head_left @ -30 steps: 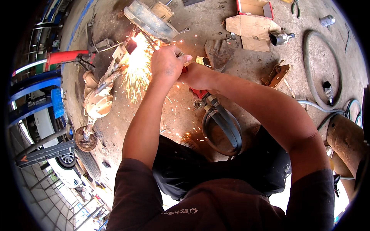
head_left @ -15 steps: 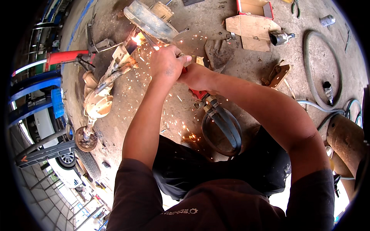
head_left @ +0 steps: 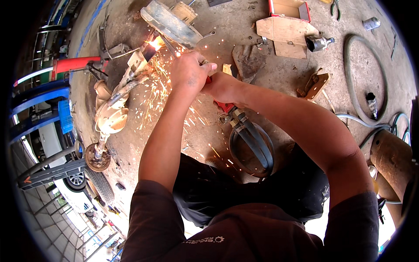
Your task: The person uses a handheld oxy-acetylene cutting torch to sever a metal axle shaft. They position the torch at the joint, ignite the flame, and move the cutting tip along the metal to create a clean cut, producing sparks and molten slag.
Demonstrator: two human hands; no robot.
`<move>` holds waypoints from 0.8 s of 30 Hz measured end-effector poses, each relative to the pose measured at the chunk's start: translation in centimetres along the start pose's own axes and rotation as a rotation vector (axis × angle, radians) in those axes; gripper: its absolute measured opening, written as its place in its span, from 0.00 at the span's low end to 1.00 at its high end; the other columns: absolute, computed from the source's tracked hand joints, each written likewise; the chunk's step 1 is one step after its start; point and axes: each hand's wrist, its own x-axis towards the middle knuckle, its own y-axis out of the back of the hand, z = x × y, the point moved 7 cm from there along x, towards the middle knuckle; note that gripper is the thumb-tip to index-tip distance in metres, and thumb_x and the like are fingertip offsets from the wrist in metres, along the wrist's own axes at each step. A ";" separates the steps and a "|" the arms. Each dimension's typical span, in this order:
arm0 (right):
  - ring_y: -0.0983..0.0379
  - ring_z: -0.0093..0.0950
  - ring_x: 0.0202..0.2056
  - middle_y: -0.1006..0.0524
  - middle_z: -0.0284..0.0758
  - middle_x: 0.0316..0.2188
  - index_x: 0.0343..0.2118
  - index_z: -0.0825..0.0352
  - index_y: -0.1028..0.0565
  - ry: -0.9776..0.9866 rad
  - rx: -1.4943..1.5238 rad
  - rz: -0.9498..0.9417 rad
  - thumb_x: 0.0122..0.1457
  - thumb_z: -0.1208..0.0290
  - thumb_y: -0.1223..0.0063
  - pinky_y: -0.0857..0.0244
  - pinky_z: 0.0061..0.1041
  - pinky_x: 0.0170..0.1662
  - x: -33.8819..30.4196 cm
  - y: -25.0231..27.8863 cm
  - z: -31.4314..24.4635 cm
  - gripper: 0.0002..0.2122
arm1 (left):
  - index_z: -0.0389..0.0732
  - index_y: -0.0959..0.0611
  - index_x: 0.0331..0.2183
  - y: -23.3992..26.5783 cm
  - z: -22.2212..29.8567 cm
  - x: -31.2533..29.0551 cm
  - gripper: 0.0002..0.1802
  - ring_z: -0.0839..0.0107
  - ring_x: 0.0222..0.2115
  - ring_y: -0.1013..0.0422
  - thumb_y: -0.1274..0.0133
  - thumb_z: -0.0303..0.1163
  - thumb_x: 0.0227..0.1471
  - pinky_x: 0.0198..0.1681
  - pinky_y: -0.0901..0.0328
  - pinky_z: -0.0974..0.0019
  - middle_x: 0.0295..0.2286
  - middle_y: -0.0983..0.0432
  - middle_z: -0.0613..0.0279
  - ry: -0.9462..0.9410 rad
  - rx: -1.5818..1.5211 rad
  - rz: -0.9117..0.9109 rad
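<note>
- Head view: I see my left hand [head_left: 188, 72] closed in a fist around the front of a cutting torch [head_left: 223, 106], fingers curled tight on it, just above centre.
- My right hand [head_left: 222, 87] sits at four o'clock from the left one, touching it, wrapped around the torch's red handle; most of its fingers are hidden, so I cannot tell how firmly they press.
- The torch's thin tip runs toward ten o'clock from my hands and ends at a bright flame [head_left: 153, 43] on the end of a pale axle housing [head_left: 114, 107].
- Sparks [head_left: 166, 83] scatter from the flame down across the concrete floor [head_left: 244, 17] toward five o'clock.
- Twin dark hoses [head_left: 255, 146] leave the handle at five o'clock and loop below my right forearm.
- The axle lies along the left, running down to a rusty brake hub [head_left: 97, 158] at seven o'clock.
- At one o'clock lie cardboard sheets [head_left: 286, 32] and a red box [head_left: 289, 8]; a grey hose [head_left: 355, 83] curves at three o'clock.
</note>
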 end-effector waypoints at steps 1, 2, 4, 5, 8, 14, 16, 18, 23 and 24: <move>0.27 0.27 0.22 0.24 0.39 0.26 0.38 0.76 0.22 -0.019 0.009 -0.008 0.62 0.55 0.40 0.33 0.34 0.22 -0.2 0.0 0.0 0.21 | 0.37 0.13 0.28 0.1 0.2 -0.1 0.19 0.53 0.31 0.21 0.28 0.44 0.42 0.39 0.29 0.54 0.29 0.17 0.50 0.017 0.001 -0.008; 0.26 0.28 0.23 0.23 0.40 0.27 0.38 0.76 0.22 -0.004 -0.031 0.000 0.62 0.55 0.40 0.32 0.34 0.22 -0.1 0.1 0.0 0.22 | 0.37 0.13 0.28 0.2 0.4 -0.1 0.19 0.53 0.32 0.21 0.28 0.44 0.42 0.39 0.29 0.54 0.29 0.17 0.50 0.009 0.016 -0.001; 0.25 0.28 0.24 0.22 0.41 0.28 0.38 0.77 0.22 0.025 -0.111 0.016 0.62 0.54 0.40 0.31 0.34 0.24 0.1 0.3 -0.2 0.22 | 0.37 0.13 0.28 0.4 0.6 -0.2 0.19 0.53 0.33 0.21 0.28 0.44 0.42 0.40 0.29 0.54 0.31 0.18 0.50 -0.006 0.046 0.013; 0.24 0.28 0.25 0.21 0.42 0.29 0.39 0.77 0.21 0.023 -0.121 0.020 0.62 0.54 0.40 0.31 0.34 0.25 0.0 0.4 -0.2 0.22 | 0.37 0.13 0.28 0.3 0.7 -0.2 0.19 0.53 0.33 0.21 0.28 0.43 0.42 0.40 0.29 0.54 0.31 0.18 0.50 -0.018 0.040 0.016; 0.23 0.28 0.28 0.20 0.42 0.31 0.40 0.76 0.21 0.012 -0.123 0.023 0.62 0.54 0.41 0.30 0.33 0.29 -0.1 0.4 -0.1 0.23 | 0.38 0.13 0.30 0.4 0.6 -0.1 0.20 0.55 0.32 0.21 0.28 0.44 0.41 0.39 0.29 0.56 0.31 0.17 0.51 -0.048 0.047 0.026; 0.23 0.28 0.33 0.20 0.41 0.34 0.42 0.74 0.21 -0.063 -0.019 -0.018 0.62 0.53 0.41 0.31 0.33 0.33 -0.6 0.1 0.0 0.23 | 0.39 0.11 0.32 0.3 0.3 -0.1 0.21 0.59 0.28 0.20 0.28 0.45 0.41 0.35 0.29 0.58 0.28 0.16 0.55 -0.056 0.068 0.036; 0.23 0.28 0.32 0.20 0.41 0.34 0.42 0.75 0.21 -0.034 -0.096 0.010 0.62 0.53 0.41 0.31 0.33 0.32 -0.4 0.3 -0.2 0.23 | 0.39 0.12 0.32 0.2 0.4 0.0 0.21 0.59 0.28 0.21 0.28 0.45 0.41 0.34 0.29 0.58 0.28 0.16 0.55 -0.063 0.081 0.026; 0.23 0.28 0.32 0.20 0.41 0.34 0.42 0.75 0.21 -0.045 -0.086 0.011 0.62 0.53 0.41 0.30 0.33 0.32 -0.4 0.2 -0.1 0.23 | 0.39 0.12 0.32 0.2 0.4 0.0 0.20 0.60 0.28 0.21 0.28 0.45 0.42 0.34 0.29 0.58 0.28 0.16 0.56 -0.052 0.082 0.023; 0.23 0.28 0.32 0.20 0.41 0.34 0.42 0.76 0.21 -0.036 -0.056 -0.004 0.62 0.52 0.41 0.30 0.33 0.33 -0.5 0.1 -0.2 0.24 | 0.39 0.12 0.31 0.0 0.1 0.0 0.19 0.58 0.29 0.21 0.29 0.44 0.43 0.36 0.29 0.58 0.28 0.16 0.54 -0.031 0.063 0.018; 0.23 0.29 0.33 0.20 0.41 0.34 0.42 0.76 0.21 -0.055 -0.040 -0.017 0.62 0.52 0.41 0.30 0.33 0.33 -0.6 0.0 -0.2 0.24 | 0.37 0.13 0.30 0.1 0.1 0.0 0.20 0.56 0.31 0.21 0.29 0.44 0.43 0.37 0.28 0.56 0.28 0.17 0.52 -0.013 0.040 0.003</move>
